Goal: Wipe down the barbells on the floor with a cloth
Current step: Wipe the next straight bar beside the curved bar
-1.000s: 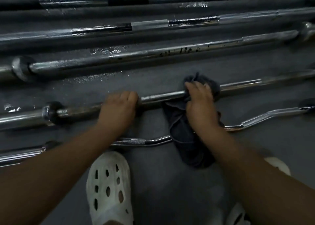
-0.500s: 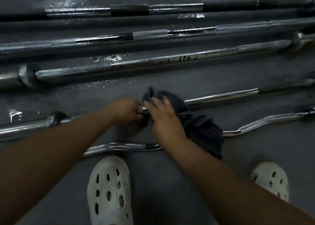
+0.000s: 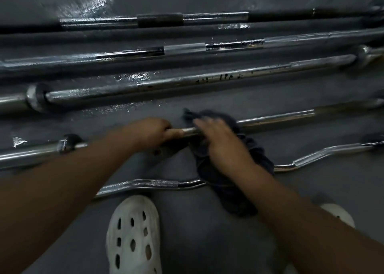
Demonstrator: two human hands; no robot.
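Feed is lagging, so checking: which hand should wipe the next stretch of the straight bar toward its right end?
Right. The right hand holds the dark cloth against the barbell, with bare shaft running on to its right; the left hand grips the bar without a cloth, likely steadying it.

The floor (image 3: 197, 232) is dark grey, with glossy white-glinting patches near its far edge. The far bar (image 3: 214, 17) is silver broken by black bands. The second bar (image 3: 185, 49) alternates dull silver, a pale matte section and dark mirror-like stretches. The third bar (image 3: 187, 80) is worn silver speckled with black marks. The fourth bar (image 3: 276, 119) is bright chrome. The curl bar (image 3: 153, 184) is chrome with a fine cross-hatched grip section. The cloth (image 3: 232, 190) is plain dark charcoal-blue. The clog (image 3: 133, 232) is off-white with dark oval holes; the other clog (image 3: 340, 213) is off-white too.
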